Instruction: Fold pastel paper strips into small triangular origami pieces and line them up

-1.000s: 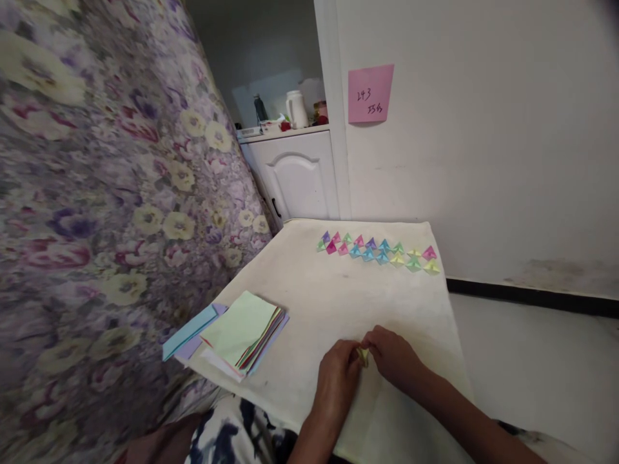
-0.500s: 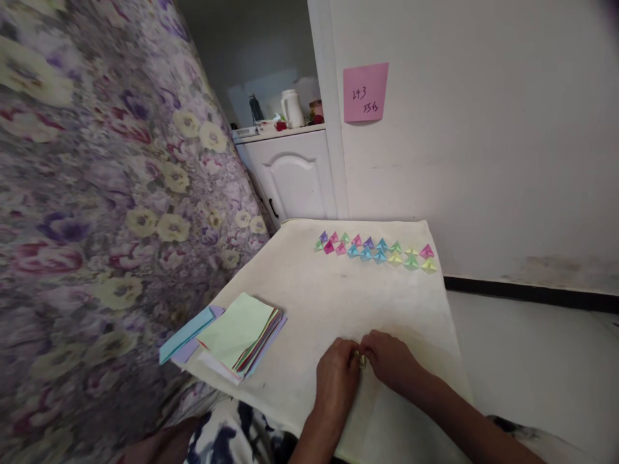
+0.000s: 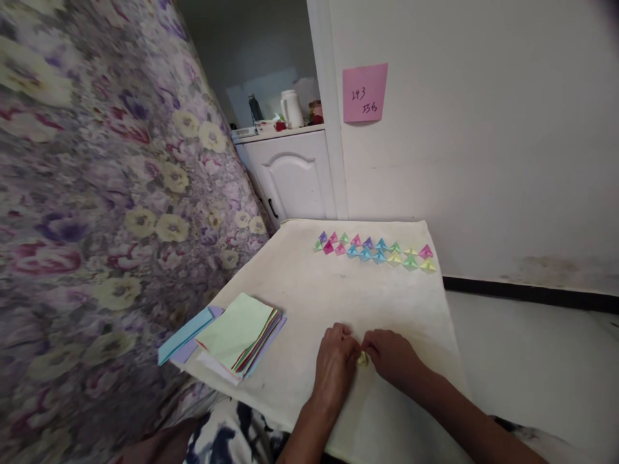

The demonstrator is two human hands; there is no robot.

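A small piece of folded yellow paper (image 3: 362, 358) sits between my hands near the front of the cloth-covered table. My left hand (image 3: 337, 361) is closed at its left side, fingers curled against the paper. From the right, my right hand (image 3: 391, 354) pinches its upper edge with thumb and forefinger. Much of the paper is hidden by my fingers. Farther back, two rows of small folded paper pieces in several colours (image 3: 380, 256) lie along the table's far side.
A stack of coloured paper sheets (image 3: 236, 330) lies at the table's left edge, beside a folded blue strip (image 3: 186, 334). A floral curtain (image 3: 120, 212) hangs to the left. Behind the table stand a white cabinet (image 3: 297, 180) and a wall with a pink note (image 3: 365, 93).
My left hand's fingers have lifted and shifted slightly away from me over the folded paper. My right hand has barely moved. The rows and the stack stay put.
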